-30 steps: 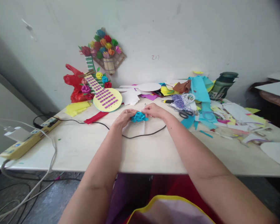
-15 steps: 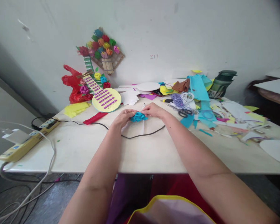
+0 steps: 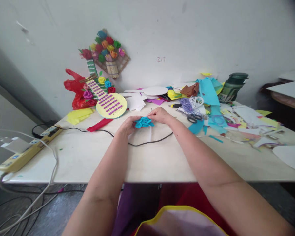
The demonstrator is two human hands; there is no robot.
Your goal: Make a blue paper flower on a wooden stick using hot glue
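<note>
Between my hands, above the middle of the white table, is a blue paper flower with folded petals. My left hand is closed on the flower's left side. The fingers of my right hand are pinched together at its upper right edge, touching a petal. Behind my fingers the flower's underside is hidden. A thin white strip hangs below it, and a black cable curves across the tabletop just in front.
Left of my hands lie a red paper strip and a yellow paper guitar. A power strip runs along the left edge. Scissors, yarn, blue paper and scraps crowd the right. A green bottle stands behind.
The flower now faces up more openly, its petals spread wider to the left. My left fingers have shifted back from its top; the right hand stays pinched at the edge.
</note>
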